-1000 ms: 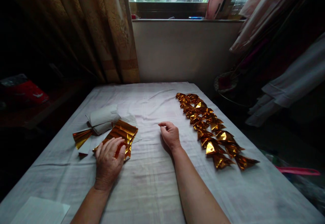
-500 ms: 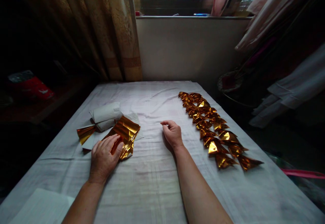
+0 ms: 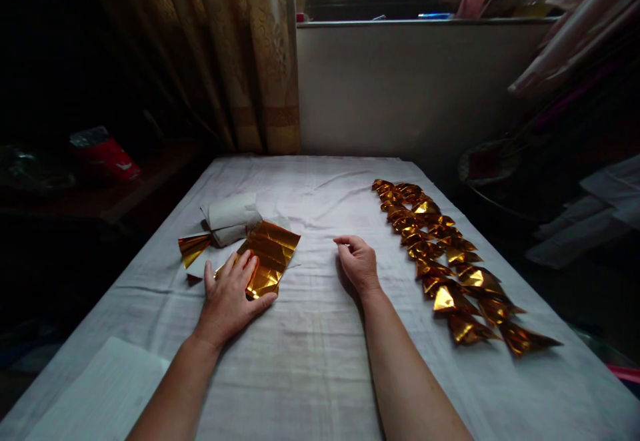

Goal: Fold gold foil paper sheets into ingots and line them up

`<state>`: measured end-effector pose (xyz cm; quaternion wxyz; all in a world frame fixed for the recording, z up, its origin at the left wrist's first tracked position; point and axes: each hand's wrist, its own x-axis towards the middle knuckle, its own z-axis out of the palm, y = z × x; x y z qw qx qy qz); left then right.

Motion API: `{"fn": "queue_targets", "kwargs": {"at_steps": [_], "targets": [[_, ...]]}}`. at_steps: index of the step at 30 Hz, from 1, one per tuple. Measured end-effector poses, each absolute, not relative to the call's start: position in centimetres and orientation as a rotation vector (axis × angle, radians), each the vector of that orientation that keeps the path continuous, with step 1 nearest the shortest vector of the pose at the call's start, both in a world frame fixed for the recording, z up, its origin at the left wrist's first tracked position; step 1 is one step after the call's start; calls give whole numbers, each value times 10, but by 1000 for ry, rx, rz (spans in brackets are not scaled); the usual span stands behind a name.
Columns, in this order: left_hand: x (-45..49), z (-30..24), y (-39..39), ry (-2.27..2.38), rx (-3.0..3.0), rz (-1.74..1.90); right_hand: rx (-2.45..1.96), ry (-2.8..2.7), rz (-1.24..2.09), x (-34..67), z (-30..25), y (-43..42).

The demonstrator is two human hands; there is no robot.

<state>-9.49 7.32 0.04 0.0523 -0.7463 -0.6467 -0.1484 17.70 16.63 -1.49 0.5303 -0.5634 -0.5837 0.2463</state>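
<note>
Gold foil sheets (image 3: 277, 244) lie at left on a pale tablecloth (image 3: 300, 374). At right, folded foil pieces (image 3: 425, 249) run near to far in two rows, probably to keep them uncrushed. Left hand (image 3: 227, 301): fingers spread over the sheets' near-left part, presumably steadying them. Right hand (image 3: 357, 264): fingers curled closed, between sheets and rows; nothing shows in them, though the dim view leaves this uncertain.
</note>
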Motion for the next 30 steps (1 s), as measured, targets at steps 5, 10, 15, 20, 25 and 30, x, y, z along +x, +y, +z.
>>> {"fn": "queue_targets", "kwargs": {"at_steps": [5, 10, 15, 20, 25, 30], "targets": [[-84, 9, 70, -1860, -2264, -524, -1345, -1413, 576, 177, -15, 167], [-78, 10, 69, -1760, -2307, -714, -1357, -1423, 574, 177, -16, 167], [-77, 13, 69, -1707, -2342, -888, -1357, -1447, 571, 176, -17, 168], [-77, 13, 69, -1691, -2319, -963, -1335, -1539, 549, 174, -17, 165], [-78, 13, 70, -1605, -2352, -984, -1256, -1868, 439, 167, -10, 156], [-75, 19, 70, -1498, -2373, -1018, -1264, -2129, 247, 157, -4, 150]]}}
